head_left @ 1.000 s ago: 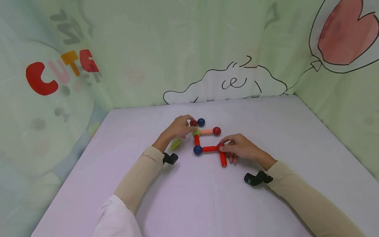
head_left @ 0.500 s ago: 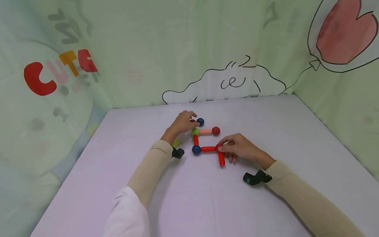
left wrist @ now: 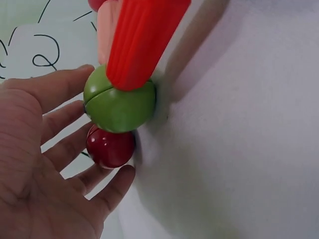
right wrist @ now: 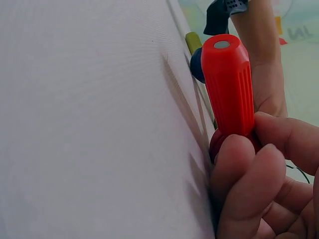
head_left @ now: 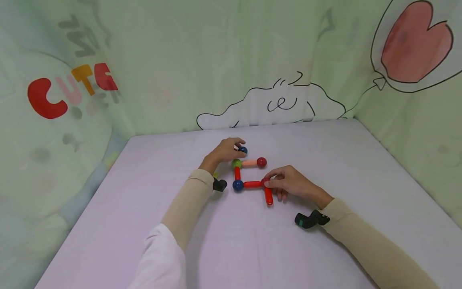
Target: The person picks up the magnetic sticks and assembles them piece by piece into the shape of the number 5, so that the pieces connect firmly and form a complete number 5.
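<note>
Toy rods and balls are joined on the table. My right hand [head_left: 292, 182] pinches a red ball [right wrist: 216, 144] that joins two red rods; one rod [right wrist: 227, 84] points toward the right wrist camera. The other runs to a blue ball [head_left: 238, 185], from which a red rod [left wrist: 142, 45] leads to a green ball [left wrist: 119, 104]. My left hand [head_left: 225, 150] is at the far side, its fingers spread and slightly bent around a dark red ball [left wrist: 110, 147] beyond the green one. Another blue ball [head_left: 243, 150] shows between thumb and fingers; firm contact is unclear.
A pink rod [head_left: 249, 163] ends in a red ball [head_left: 261, 162] right of the green ball. A yellow-green rod [right wrist: 192, 42] lies mostly hidden by the left wrist. Printed cloth [head_left: 162, 72] hangs behind the table [head_left: 231, 249].
My left hand has moved right and further over the far balls, covering the dark red one in the head view. The right hand keeps its pinch in place.
</note>
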Action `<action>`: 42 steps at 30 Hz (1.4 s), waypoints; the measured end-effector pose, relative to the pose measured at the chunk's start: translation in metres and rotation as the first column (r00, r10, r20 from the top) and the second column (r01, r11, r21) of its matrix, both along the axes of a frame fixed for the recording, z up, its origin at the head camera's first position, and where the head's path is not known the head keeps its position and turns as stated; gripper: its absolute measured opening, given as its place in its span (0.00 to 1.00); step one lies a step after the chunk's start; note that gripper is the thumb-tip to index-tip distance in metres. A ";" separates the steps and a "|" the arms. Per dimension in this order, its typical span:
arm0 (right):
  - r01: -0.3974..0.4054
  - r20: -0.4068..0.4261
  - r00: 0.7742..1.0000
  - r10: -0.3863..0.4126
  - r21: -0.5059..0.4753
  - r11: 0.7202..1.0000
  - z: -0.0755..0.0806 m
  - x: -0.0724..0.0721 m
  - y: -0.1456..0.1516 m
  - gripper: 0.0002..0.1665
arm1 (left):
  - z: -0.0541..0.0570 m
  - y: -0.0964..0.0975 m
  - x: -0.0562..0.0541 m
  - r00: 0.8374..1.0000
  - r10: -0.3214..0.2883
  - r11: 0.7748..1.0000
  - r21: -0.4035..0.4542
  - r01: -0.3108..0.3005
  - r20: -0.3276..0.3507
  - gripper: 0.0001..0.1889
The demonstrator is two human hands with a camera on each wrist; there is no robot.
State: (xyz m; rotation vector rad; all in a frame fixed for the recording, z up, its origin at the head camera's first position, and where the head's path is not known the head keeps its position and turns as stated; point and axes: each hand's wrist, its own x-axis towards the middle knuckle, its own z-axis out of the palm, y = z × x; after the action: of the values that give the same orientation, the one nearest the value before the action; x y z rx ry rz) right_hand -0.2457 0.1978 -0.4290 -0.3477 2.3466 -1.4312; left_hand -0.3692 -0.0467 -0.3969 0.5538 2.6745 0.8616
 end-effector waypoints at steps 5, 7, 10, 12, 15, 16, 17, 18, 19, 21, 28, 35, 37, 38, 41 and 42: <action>-0.017 -0.013 1.000 0.017 -0.008 1.000 -0.001 0.000 -0.001 0.22 | -0.008 0.003 -0.004 1.000 0.010 1.000 0.002 -0.010 0.005 0.26; -0.021 -0.016 1.000 0.021 -0.008 1.000 -0.001 0.000 -0.002 0.22 | -0.009 0.003 -0.004 1.000 0.012 1.000 0.004 -0.012 0.002 0.25; -0.020 -0.019 1.000 0.020 -0.008 1.000 -0.001 0.001 -0.002 0.22 | -0.011 0.002 -0.004 1.000 0.011 1.000 0.010 -0.011 -0.013 0.24; -0.018 -0.021 1.000 0.018 -0.007 1.000 -0.001 0.001 -0.003 0.21 | -0.012 0.001 -0.004 1.000 0.008 1.000 0.013 -0.008 -0.027 0.23; -0.015 -0.021 1.000 0.015 -0.006 1.000 0.001 0.003 -0.003 0.21 | -0.013 0.000 -0.003 0.999 0.006 1.000 0.013 -0.005 -0.041 0.23; -0.015 -0.019 1.000 0.015 -0.004 1.000 0.001 0.003 -0.003 0.21 | -0.013 -0.001 -0.003 0.999 0.007 1.000 0.010 -0.006 -0.043 0.23; -0.015 -0.019 1.000 0.015 -0.001 1.000 0.002 0.003 -0.003 0.21 | -0.012 -0.001 -0.002 0.999 0.010 1.000 0.012 -0.009 -0.045 0.23; -0.016 -0.020 1.000 0.016 0.002 1.000 0.002 0.003 -0.002 0.21 | -0.011 -0.002 -0.002 0.999 0.013 1.000 0.013 -0.013 -0.051 0.23; -0.015 -0.020 1.000 0.015 0.005 1.000 0.002 0.003 -0.002 0.21 | -0.011 -0.003 -0.001 0.998 0.016 1.000 0.013 -0.015 -0.056 0.23; -0.013 -0.024 1.000 0.013 0.013 1.000 0.002 0.003 -0.002 0.21 | -0.009 -0.005 0.001 0.997 0.020 1.000 0.022 -0.018 -0.072 0.23; -0.006 -0.027 1.000 0.007 0.024 1.000 0.001 0.001 0.001 0.22 | 0.000 -0.011 0.010 0.996 0.030 0.997 0.067 -0.024 -0.088 0.23; -0.001 -0.032 0.999 0.002 0.021 1.000 0.002 0.001 -0.001 0.21 | 0.010 -0.016 0.020 0.995 0.026 0.996 0.085 -0.017 -0.101 0.24; -0.002 -0.036 0.999 0.003 0.021 1.000 0.003 0.001 -0.001 0.21 | 0.012 -0.017 0.021 0.993 0.014 0.996 0.091 -0.003 -0.115 0.24; -0.003 -0.036 0.999 0.003 0.020 1.000 0.003 0.001 -0.001 0.21 | 0.012 -0.017 0.023 0.993 0.010 0.996 0.095 0.002 -0.121 0.25; -0.001 -0.040 0.999 0.002 0.022 1.000 0.002 0.001 -0.001 0.21 | 0.015 -0.018 0.028 0.992 0.007 0.994 0.111 0.008 -0.129 0.25; -0.001 -0.040 0.999 0.001 0.022 1.000 0.002 0.001 -0.001 0.21 | 0.016 -0.017 0.031 0.992 0.008 0.992 0.122 0.008 -0.125 0.25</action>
State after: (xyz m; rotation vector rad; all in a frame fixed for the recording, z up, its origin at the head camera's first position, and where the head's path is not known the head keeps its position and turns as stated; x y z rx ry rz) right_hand -0.2445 0.1966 -0.4274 -0.3747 2.3915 -1.4095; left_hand -0.3385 -0.0639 -0.3812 0.6562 2.7464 1.0286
